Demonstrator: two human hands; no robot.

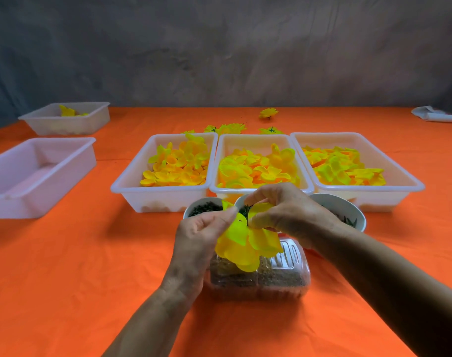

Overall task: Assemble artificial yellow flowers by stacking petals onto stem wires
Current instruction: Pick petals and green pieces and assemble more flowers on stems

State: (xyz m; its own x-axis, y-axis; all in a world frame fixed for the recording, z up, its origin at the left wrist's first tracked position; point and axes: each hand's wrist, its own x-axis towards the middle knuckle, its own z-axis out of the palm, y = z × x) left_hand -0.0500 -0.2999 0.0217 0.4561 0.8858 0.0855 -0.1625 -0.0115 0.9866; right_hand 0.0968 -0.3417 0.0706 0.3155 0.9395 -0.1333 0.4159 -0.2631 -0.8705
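Head view. I see both hands raised just above the orange table (65, 266), meeting over a clear plastic container (258, 276) of brown granular matter. The left hand (199, 235) has thumb and fingers pinched on the left edge of a yellow petal stack (245, 243); the right hand (284, 215) has curled fingers clamped on the stack's upper right petal. A thin dark stem wire (247, 217) shows between the two thumbs, at the middle of the stack. The petals hang down over the container's lid. Just behind the hands stand three small white bowls: the left bowl (201, 208) holds dark small parts, the middle bowl (241, 202) is mostly hidden, and the right bowl (343, 210) shows dark green pieces. Behind these, three white trays sit side by side: left tray (132, 181), middle tray (255, 140), right tray (399, 176), each carrying loose yellow-orange petals. Finished yellow flowers (227, 128) lie beyond the trays. Two further trays stand well apart at far left: a near tray (39, 176) and a far tray (65, 119) with a few yellow petals.
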